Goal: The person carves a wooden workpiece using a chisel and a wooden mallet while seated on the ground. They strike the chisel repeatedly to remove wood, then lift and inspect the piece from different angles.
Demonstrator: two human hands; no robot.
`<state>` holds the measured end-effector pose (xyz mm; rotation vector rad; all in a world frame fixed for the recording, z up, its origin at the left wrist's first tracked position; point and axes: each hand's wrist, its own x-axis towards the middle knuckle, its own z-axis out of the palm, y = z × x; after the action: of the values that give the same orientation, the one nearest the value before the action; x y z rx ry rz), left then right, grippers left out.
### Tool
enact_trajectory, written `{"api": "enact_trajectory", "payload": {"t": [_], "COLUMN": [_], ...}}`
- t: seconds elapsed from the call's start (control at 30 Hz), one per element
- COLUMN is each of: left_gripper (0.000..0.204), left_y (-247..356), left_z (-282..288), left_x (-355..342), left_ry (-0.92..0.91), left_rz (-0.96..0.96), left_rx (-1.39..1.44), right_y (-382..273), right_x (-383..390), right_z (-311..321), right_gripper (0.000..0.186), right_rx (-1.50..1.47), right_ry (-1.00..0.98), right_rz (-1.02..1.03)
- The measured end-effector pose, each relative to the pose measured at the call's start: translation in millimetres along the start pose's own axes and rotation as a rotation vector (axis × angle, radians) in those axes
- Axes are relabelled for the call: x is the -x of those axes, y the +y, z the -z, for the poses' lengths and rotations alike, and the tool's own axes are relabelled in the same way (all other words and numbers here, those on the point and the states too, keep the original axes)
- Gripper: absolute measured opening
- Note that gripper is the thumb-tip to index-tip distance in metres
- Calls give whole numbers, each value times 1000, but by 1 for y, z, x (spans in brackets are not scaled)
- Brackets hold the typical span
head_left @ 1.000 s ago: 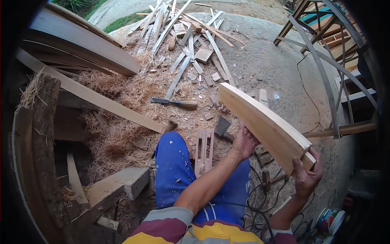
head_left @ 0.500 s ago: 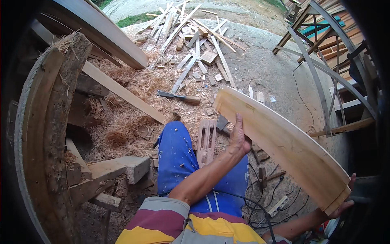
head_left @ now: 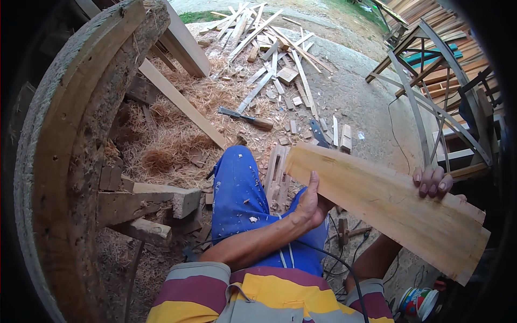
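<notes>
A wide, pale wooden board (head_left: 377, 196) slants across the right side, its left end above my lap and its right end nearer to me. My left hand (head_left: 312, 207) grips it near the left end, thumb on the upper face and fingers hidden beneath. My right hand (head_left: 434, 182) reaches under the board, and its fingertips curl over the far edge near the right end. Beyond my knee a broad chisel (head_left: 245, 118) with a wooden handle lies on shavings. Just past the board's left end sits a dark flat tool (head_left: 319, 133), partly hidden.
A thick curved timber (head_left: 70, 156) rises close on my left, beside a wooden block (head_left: 186, 202). Wood offcuts (head_left: 269, 48) are heaped ahead amid shavings (head_left: 161, 156). At the right stand trestle frames (head_left: 423, 91); cords and a colourful can (head_left: 417, 302) lie low right.
The board has turned so its broad face shows more and its right end sits higher. My right hand has shifted from the right end to the far edge. The view has moved slightly.
</notes>
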<state>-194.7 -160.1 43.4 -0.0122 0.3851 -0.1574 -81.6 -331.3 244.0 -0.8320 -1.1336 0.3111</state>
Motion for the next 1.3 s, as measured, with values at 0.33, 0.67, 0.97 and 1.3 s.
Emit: {"api": "enact_trajectory", "payload": {"t": [0.33, 0.67, 0.97, 1.3], "left_gripper": [67, 64, 60, 61], "left_y": [21, 30, 82, 185], "left_z": [30, 18, 28, -149], "left_x": [3, 12, 25, 83], "left_ry": [-13, 75, 139, -287], "left_rz": [-34, -57, 173, -1545], "left_rx": [38, 98, -262, -1296], "right_y": [44, 68, 132, 170], "right_x": [-32, -81, -122, -181], "right_z": [-4, -20, -15, -85], "right_gripper": [81, 79, 38, 73], "right_rx": [-52, -41, -47, 37], "right_ry": [-50, -102, 126, 483], "right_rz": [-105, -182, -211, -322]}}
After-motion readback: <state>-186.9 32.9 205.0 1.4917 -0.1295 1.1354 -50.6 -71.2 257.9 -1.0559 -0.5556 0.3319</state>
